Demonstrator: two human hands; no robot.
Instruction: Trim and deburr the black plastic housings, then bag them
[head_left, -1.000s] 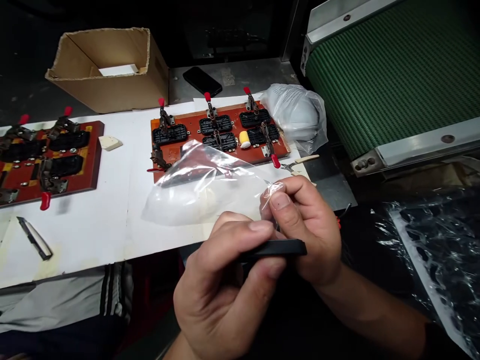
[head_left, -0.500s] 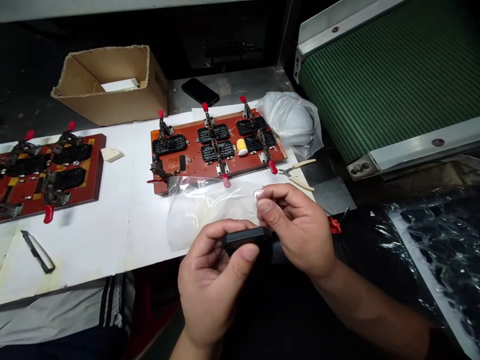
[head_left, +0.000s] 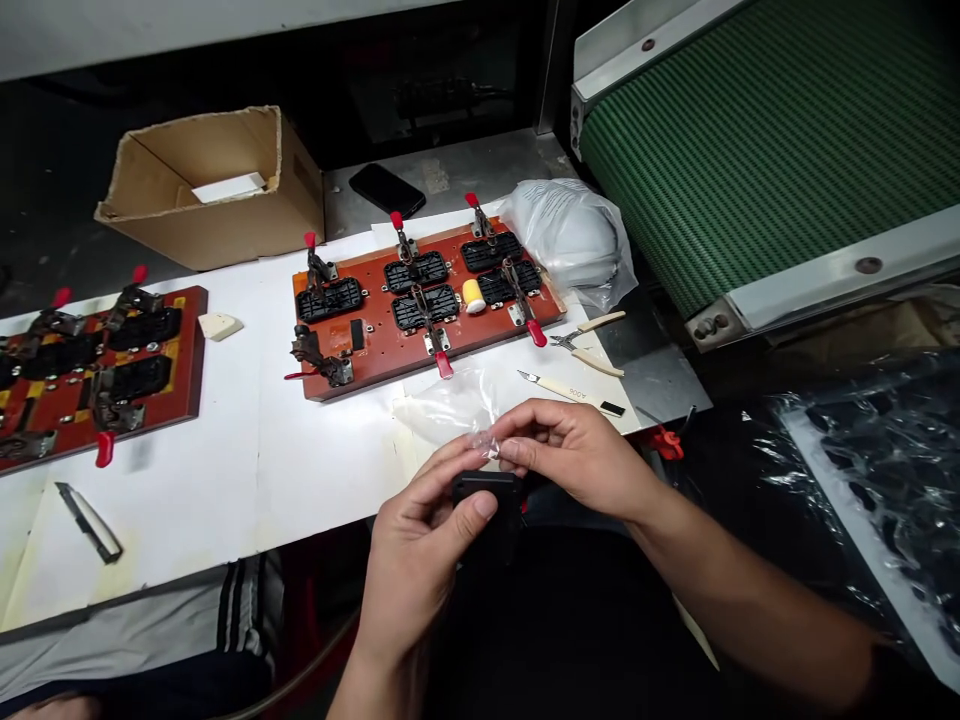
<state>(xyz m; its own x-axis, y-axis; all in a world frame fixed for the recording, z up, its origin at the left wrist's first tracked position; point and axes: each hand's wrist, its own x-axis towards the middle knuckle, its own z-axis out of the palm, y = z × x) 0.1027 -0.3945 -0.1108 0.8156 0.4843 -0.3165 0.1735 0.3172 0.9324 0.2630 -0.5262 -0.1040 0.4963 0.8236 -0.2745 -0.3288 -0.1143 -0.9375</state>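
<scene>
My left hand (head_left: 420,550) grips a small black plastic part (head_left: 489,500) between thumb and fingers, just in front of the table's near edge. My right hand (head_left: 574,455) pinches the corner of a clear plastic bag (head_left: 450,405), right above the black part. The bag trails away over the white paper towards the red clamp board (head_left: 420,300). That board carries several black parts under red-handled toggle clamps, and a small yellow roll (head_left: 472,294).
A second red clamp board (head_left: 97,360) lies at the left, a blade tool (head_left: 90,520) near it. An open cardboard box (head_left: 210,190), a phone (head_left: 386,190), a white bag (head_left: 574,235), pliers (head_left: 589,340) and a knife (head_left: 570,390) lie around. A green conveyor belt (head_left: 750,130) stands right.
The clear bag has dropped from puffed up in the air to lying low on the paper. Both hands moved closer together, and the black part turned in my left hand.
</scene>
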